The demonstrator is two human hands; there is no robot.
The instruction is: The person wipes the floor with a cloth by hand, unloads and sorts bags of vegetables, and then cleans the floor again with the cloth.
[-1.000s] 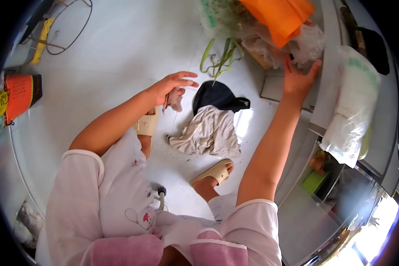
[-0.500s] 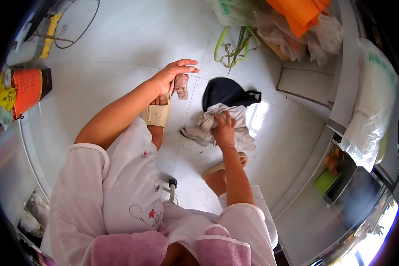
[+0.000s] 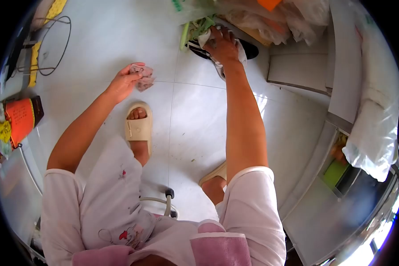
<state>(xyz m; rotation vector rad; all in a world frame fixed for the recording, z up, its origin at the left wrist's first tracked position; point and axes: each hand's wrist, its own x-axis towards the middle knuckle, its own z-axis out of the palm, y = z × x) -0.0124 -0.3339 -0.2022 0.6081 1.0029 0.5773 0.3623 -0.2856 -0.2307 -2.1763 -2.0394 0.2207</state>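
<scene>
My left hand (image 3: 122,86) pinches a crumpled, stained pinkish rag (image 3: 144,80) above the floor, left of centre. Farther forward, my right hand (image 3: 224,48) is closed on a pale, light-coloured cloth (image 3: 242,53), its fingers bent over the folds. Beneath and around that cloth shows a flat black item (image 3: 251,50) with a rounded end and some white marks; its kind is unclear. Green leafy stalks (image 3: 201,27) lie against the fingers of my right hand, partly behind them.
Plastic bags (image 3: 292,22) lie at the back right, beside a low ledge (image 3: 299,71). A long wrapped plastic bundle (image 3: 374,111) is on the right. An orange-red box (image 3: 20,119) and a looped cable (image 3: 68,33) are on the left. Small crumbs dot the floor (image 3: 190,133).
My right hand has moved forward with the pale cloth, and the black item is now beside the green stalks. My left hand has moved left, still with the pinkish rag.
</scene>
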